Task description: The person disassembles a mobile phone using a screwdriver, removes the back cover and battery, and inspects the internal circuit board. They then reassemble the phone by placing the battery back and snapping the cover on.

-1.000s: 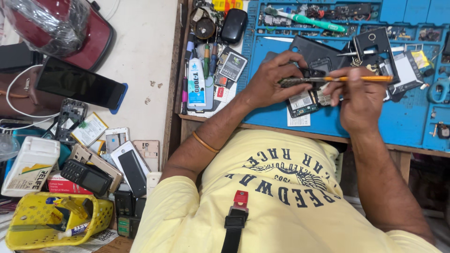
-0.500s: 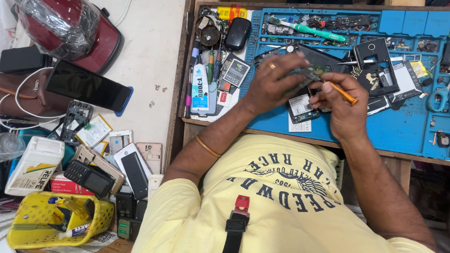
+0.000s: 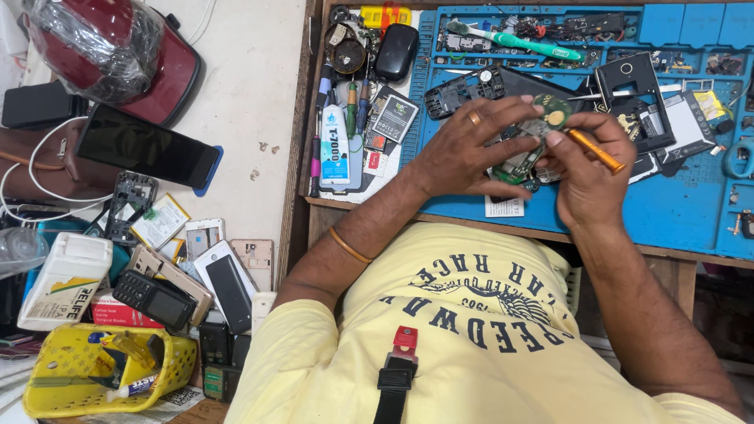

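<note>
Head view: 2 hands, left hand and right hand, hold 1 circuit board and 1 screwdriver.

A wooden worktop fills the upper right of the frame; a blue mat (ridged compartments along its top) covers it; a green toothbrush and a glue tube lie there.

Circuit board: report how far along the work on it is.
Done: the phone is apart; its black frame and back cover lie on the blue mat. In hand: left hand holds the green circuit board, right hand works an orange screwdriver on it. Left: nothing looks reassembled.
</note>
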